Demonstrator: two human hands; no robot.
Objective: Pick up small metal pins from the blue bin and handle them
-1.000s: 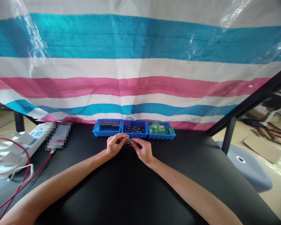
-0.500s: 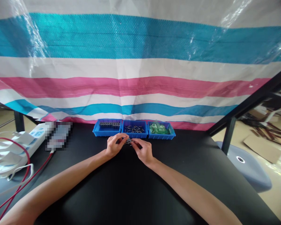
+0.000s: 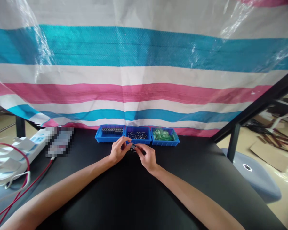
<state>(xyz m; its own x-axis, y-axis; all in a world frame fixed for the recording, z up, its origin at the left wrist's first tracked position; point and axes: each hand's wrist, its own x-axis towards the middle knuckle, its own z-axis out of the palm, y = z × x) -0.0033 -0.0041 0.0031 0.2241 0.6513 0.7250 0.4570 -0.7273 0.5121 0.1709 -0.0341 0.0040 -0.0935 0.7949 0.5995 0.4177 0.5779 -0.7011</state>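
Observation:
My left hand (image 3: 119,149) and my right hand (image 3: 147,156) meet over the black table (image 3: 139,198), just in front of three blue trays. Both pinch a small dark metal part (image 3: 133,147) between their fingertips. The left tray (image 3: 109,133) holds rows of dark cylindrical pieces. Loose thin metal pins fill the middle tray (image 3: 138,135). Green pieces lie in the right tray (image 3: 165,136). What the small part is I cannot make out.
A striped blue, pink and white tarp (image 3: 144,80) hangs behind the trays. A white power strip (image 3: 36,143) with red cable (image 3: 21,188) and white plugs lies at the left. A black frame post (image 3: 232,140) and a grey round stool (image 3: 254,175) stand at the right.
The view has tilted slightly, so hands and trays sit a little lower in the picture. Both hands keep pinching the small part together; the fingers shift only slightly.

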